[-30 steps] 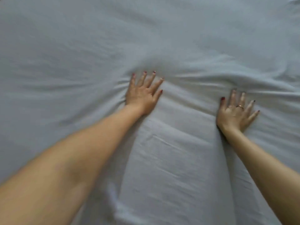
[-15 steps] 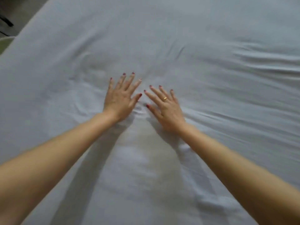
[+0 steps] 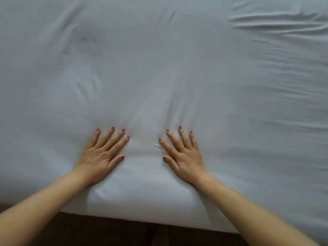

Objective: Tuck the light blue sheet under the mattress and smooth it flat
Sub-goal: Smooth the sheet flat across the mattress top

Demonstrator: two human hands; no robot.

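Our left hand and right hand both flat, fingers splayed, gripping nothing, palms down near front edge of light blue sheet. Soft matte cloth covers mattress, ripples top right.

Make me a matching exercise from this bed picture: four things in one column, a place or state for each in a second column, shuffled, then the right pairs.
Things
1. left hand
2. right hand
3. light blue sheet
4. deep wrinkles

Places or states
A. far right of the bed, not yet smoothed
B. pressed flat, fingers spread, with a gold ring
C. spread over the whole mattress top
D. pressed flat, fingers spread, no ring

Pairs: 1-D, 2-B, 3-C, 4-A
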